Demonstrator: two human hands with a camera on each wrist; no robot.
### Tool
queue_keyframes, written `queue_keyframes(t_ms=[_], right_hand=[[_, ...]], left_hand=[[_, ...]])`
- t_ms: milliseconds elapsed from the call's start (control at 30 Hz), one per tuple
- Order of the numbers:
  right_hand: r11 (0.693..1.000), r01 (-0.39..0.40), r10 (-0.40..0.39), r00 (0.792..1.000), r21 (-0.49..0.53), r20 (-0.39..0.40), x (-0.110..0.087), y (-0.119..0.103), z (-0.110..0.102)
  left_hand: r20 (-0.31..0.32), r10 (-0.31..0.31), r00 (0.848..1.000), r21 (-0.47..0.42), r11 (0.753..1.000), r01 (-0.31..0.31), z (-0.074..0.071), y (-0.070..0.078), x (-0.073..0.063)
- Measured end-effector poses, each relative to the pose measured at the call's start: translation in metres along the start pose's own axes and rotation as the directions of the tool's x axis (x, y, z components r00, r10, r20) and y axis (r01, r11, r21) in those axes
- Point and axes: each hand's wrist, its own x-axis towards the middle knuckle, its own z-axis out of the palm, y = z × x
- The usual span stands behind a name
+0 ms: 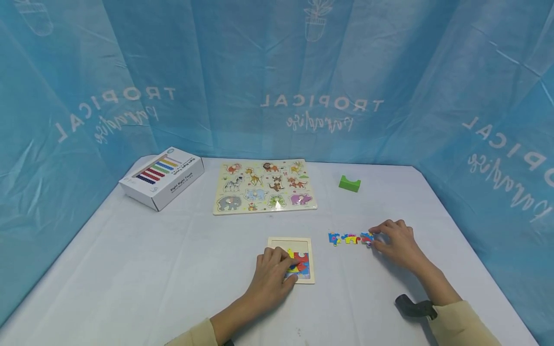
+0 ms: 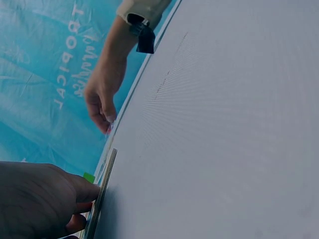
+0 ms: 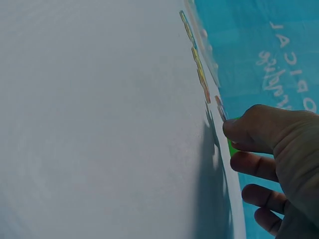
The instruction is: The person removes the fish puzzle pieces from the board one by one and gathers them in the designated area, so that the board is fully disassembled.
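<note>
Left hand point(image 1: 270, 278): rests on the tray point(image 1: 312, 264), fingers bent over its left part; whether its grip pinches anything, I cannot tell.
Tray: lies flat on the desk point(image 1: 173, 259), pale rim showing at the top and right; coloured pieces point(image 1: 303, 258) in red, yellow and blue sit inside, partly under the hand.
Right hand point(image 1: 400, 245): grip narrow, thumb and finger pinching the right piece point(image 1: 366, 238).
Right piece: at the right end of a short row, tilted and raised off the desk in the right wrist view.
Middle piece point(image 1: 351, 239): on the desk between the other two.
Left piece point(image 1: 334, 238): row's left end, right of the tray.
Animal board point(image 1: 265, 210): flat, beyond the tray.
Box point(image 1: 162, 178): left of the animal board.
Green block point(image 1: 349, 184): beyond the row, notch upward.
Curtain point(image 1: 233, 96): blue, behind the desk.
</note>
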Motion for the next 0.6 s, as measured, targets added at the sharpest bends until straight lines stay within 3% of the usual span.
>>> queue_keyframes(t_ms=[600], right_hand=[[0.998,-0.033,0.031,0.999,0.044,0.044,0.0012,0.0077,0.0056]], left_hand=[[-0.015,0.009,1.000,0.011,1.000,-0.009,0.0017,-0.0011,-0.0002]])
